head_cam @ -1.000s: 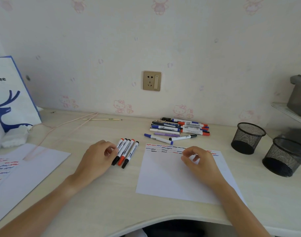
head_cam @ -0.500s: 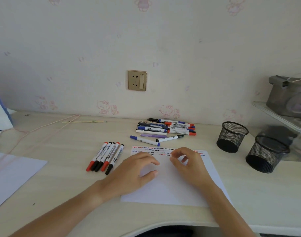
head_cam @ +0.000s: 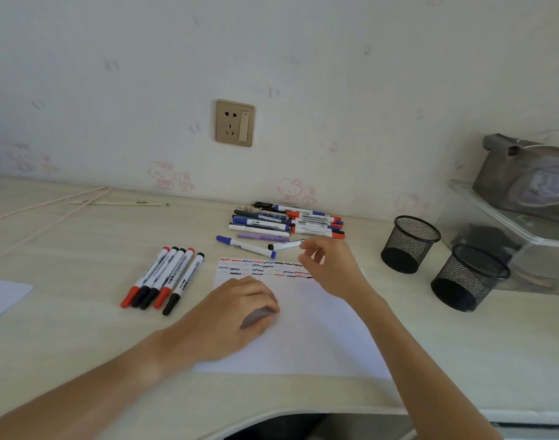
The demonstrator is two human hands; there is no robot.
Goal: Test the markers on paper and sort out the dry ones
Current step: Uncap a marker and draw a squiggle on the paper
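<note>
Head view: right hand (head_cam: 330, 265) reaches black-capped marker (head_cam: 284, 245).

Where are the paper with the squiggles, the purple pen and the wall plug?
paper (head_cam: 319, 338), head view, blank lower part of the sheet
purple pen (head_cam: 265, 237), head view, middle of its barrel
wall plug (head_cam: 235, 123), head view, centre of the plate

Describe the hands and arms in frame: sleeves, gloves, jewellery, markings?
Both arms are bare from the frame edge to the wrist: no sleeves show. The left hand and right hand wear no gloves. No watch, bracelet or ring is visible on either, and no markings or tape. Fingernail detail is too blurred to tell.
</note>
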